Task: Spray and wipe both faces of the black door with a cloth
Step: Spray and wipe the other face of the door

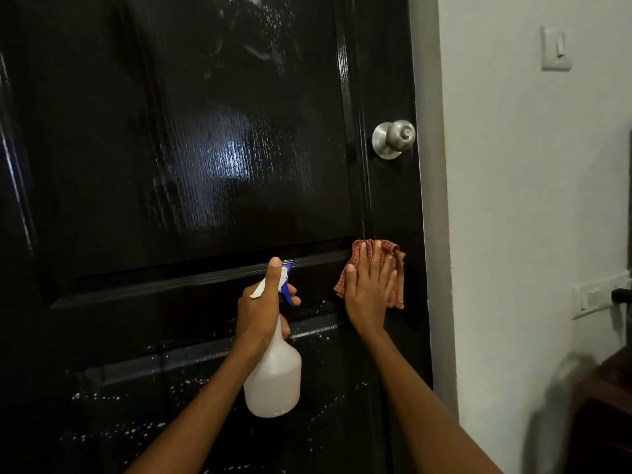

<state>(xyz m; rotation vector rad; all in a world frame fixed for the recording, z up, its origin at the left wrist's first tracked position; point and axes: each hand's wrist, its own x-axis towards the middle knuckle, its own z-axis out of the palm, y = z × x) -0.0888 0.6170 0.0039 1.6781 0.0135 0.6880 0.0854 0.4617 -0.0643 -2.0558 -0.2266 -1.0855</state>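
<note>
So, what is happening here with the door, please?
A person is cleaning the black door. The right hand presses a red checked cloth flat against the door, below the metal knob. The left hand grips a white spray bottle by its neck, with fingers at the blue trigger. White droplets of spray sit on the lower panel, not yet wiped, and the upper panel looks wet and shiny.

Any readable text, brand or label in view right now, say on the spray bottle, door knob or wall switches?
None can be read.
Spray bottle: plain white, no label showing.
Door knob: small mark at its centre, too small to read.
Wall switch: no legible marking.
</note>
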